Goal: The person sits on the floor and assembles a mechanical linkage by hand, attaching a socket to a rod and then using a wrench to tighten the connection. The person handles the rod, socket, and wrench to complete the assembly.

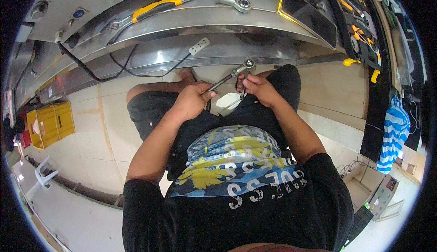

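My left hand [195,99] is closed around a threaded metal rod [221,83], which slants up and away to the right. At its far end sits a rod end bearing [248,64] with a round eye, just beyond my right hand. My right hand [257,89] is closed, its fingers pinching a thin metal tool [242,93] that points down between my knees. The kind of tool is hard to make out, as the fingers cover much of it. A second rod end bearing [234,2] lies on the steel ledge [205,20] ahead.
An adjustable wrench [157,7] with a yellow-black handle and a yellow-edged phone-like device [306,15] rest on the ledge. Below it hangs a white power strip [199,46] with a black cord. A tool case [359,29] stands right; a yellow crate [51,123] sits left.
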`<state>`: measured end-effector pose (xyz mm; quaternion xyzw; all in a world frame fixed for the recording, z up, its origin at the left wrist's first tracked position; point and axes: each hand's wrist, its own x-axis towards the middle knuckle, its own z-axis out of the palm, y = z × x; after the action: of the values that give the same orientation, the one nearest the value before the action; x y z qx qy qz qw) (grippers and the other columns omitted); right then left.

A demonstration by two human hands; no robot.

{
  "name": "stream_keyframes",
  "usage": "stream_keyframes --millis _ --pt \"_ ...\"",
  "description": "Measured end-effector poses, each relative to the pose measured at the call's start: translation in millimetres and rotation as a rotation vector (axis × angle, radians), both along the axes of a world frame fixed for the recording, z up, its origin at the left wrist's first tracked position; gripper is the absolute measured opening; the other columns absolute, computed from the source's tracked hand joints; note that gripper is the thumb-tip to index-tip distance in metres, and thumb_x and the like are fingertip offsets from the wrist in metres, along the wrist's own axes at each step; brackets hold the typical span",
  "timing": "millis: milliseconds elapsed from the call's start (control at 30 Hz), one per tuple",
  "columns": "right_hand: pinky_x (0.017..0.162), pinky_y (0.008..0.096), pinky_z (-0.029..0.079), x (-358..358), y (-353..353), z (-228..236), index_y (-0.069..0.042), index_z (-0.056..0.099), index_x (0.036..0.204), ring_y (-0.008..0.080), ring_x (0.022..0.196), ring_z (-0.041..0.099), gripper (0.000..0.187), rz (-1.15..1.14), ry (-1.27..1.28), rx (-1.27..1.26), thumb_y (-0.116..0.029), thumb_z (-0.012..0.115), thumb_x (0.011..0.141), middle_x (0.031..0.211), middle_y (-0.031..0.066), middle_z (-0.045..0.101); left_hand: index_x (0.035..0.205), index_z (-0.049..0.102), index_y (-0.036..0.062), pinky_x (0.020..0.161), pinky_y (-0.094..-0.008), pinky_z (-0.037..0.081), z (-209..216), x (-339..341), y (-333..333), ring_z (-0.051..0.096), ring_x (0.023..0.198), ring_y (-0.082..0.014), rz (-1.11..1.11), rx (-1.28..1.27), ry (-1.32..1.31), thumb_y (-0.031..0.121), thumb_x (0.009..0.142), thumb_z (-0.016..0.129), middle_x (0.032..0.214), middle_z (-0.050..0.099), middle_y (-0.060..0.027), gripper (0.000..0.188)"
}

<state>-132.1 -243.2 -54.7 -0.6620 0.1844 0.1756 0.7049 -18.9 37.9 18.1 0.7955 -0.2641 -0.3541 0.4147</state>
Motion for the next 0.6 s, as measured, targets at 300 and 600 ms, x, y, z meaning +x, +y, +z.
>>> stream_keyframes --millis 300,600 --pt "0.087 0.0309 0.048 -1 3 -3 -0.005 0.065 0.120 0.0144 0.096 0.062 0.027 0.048 0.043 -0.224 -0.025 0.059 0.102 0.101 0.0021 0.067 0.119 0.068 0.0015 0.089 -0.0383 0.050 -3 9 -3 0.069 0.100 -0.0301 0.027 0.037 0.117 0.028 0.099 0.064 0.108 0.071 -0.0189 0.034" --pt "0.084 0.0314 0.050 15 -5 -4 -0.004 0.063 0.121 0.0141 0.093 0.063 0.026 -0.008 0.048 -0.180 -0.021 0.059 0.102 0.098 0.0005 0.066 0.117 0.070 0.0028 0.092 -0.0366 0.048 -16 37 -7 0.066 0.098 -0.0266 -0.151 0.047 0.167 0.033 0.098 0.065 0.103 0.072 -0.0167 0.036"
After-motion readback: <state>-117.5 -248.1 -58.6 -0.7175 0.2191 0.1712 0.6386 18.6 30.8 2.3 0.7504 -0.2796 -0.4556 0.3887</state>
